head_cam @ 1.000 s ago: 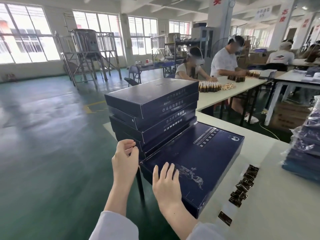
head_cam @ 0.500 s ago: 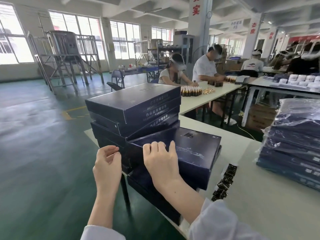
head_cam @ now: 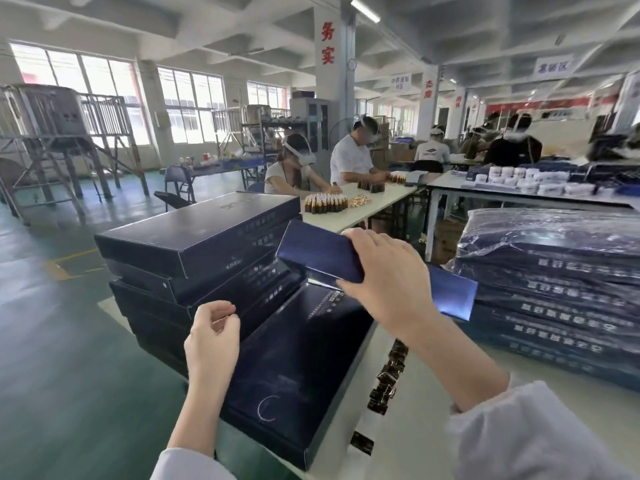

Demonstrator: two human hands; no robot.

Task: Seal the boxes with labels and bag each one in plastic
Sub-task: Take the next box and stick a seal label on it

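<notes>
Right hand is now lifting the top box clear of the lower box, gripping its edge; left hand is hovering empty, loosely curled. Sealing's probably next.

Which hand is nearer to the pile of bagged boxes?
Right. The right hand grips a raised box beside the bagged pile; the left hand hovers by the unbagged stack.

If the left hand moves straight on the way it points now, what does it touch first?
Probably the near side of the stack of dark boxes, just ahead of the left hand, though depth is unclear.
</notes>
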